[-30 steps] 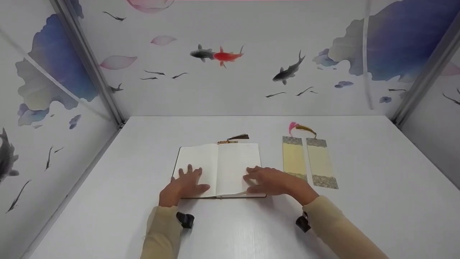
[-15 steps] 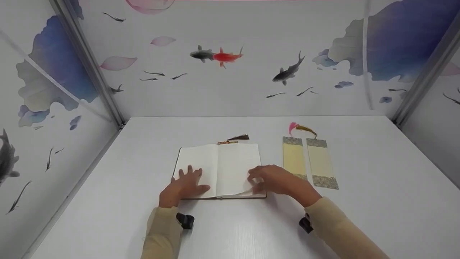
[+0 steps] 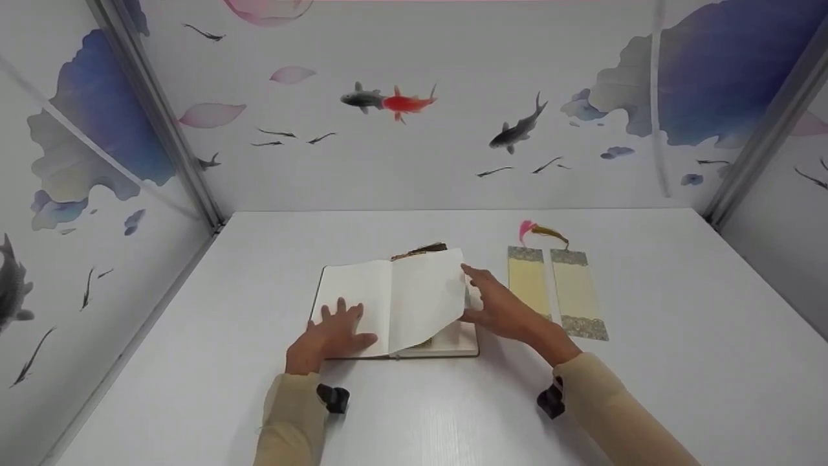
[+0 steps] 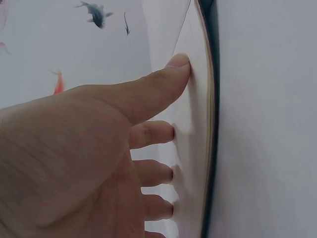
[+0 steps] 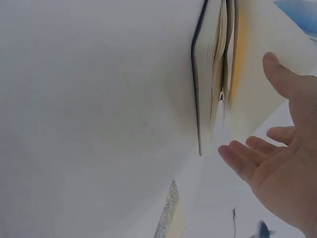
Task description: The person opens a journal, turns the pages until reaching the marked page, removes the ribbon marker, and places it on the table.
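An open notebook (image 3: 356, 285) with blank white pages lies on the table. My left hand (image 3: 333, 333) rests spread on its left page; in the left wrist view the thumb (image 4: 181, 62) and fingertips press the paper. A right-hand page (image 3: 424, 294) stands lifted and slanted, its free edge against my right hand (image 3: 508, 310). The right wrist view shows that hand's thumb (image 5: 277, 69) and fingers apart, fairly straight. Under the lifted page peeps the patterned end of a bookmark (image 3: 424, 343), mostly hidden. A dark brown tassel (image 3: 428, 248) shows past the notebook's top edge.
Right of the notebook lie a yellow bookmark (image 3: 527, 281) and a cream bookmark (image 3: 576, 285) with lace-like patterned ends. Their pink tassel (image 3: 526, 229) and gold tassel (image 3: 550, 232) point away from me. Printed wall panels (image 3: 291, 175) enclose the white table (image 3: 660, 278) at the back and sides.
My right hand has moved up and away along the notebook's right side, and the right-hand page has risen, uncovering the bookmark's end. My left hand has stayed put.
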The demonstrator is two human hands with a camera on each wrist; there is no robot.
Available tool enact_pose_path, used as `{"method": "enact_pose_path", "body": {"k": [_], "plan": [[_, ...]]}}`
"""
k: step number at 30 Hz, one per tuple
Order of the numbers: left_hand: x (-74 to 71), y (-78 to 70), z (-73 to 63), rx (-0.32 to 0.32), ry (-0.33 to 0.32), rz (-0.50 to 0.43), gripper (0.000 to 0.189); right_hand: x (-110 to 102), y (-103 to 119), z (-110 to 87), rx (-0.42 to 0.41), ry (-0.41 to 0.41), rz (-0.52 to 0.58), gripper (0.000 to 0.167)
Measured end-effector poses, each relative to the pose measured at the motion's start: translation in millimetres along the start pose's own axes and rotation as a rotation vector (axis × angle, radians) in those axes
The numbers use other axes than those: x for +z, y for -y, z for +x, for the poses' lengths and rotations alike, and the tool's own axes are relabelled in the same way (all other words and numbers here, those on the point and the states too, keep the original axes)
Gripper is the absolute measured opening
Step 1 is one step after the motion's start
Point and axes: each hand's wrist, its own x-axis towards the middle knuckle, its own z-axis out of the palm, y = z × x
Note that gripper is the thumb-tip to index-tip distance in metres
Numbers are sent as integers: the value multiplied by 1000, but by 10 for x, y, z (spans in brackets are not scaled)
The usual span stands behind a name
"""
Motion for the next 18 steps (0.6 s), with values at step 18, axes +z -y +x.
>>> {"method": "enact_pose_path", "body": {"k": [18], "plan": [[-1, -14, 11, 0, 1, 21, 73, 89, 14, 83, 320, -51, 764, 66]]}}
